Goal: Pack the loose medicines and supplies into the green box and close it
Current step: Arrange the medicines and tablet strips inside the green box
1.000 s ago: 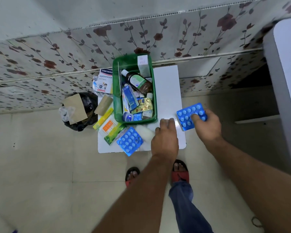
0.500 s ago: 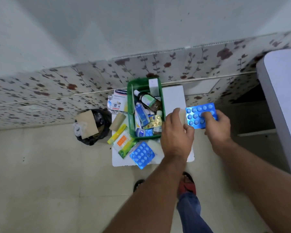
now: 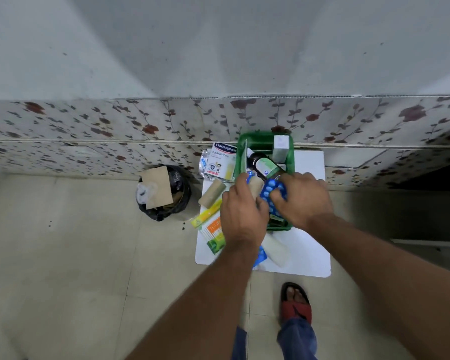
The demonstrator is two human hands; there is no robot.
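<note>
My right hand (image 3: 303, 201) pinches the blue blister pack (image 3: 273, 194) over the crowded green box (image 3: 265, 144), my left hand (image 3: 240, 213) apparently curled on nothing, bare table (image 3: 309, 248) right, clutter left.

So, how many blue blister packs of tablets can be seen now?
2. One blue blister pack is in the right hand, over the green box. The other blister pack lies on the white table, mostly hidden by the left forearm. More may be hidden inside the box.
</note>
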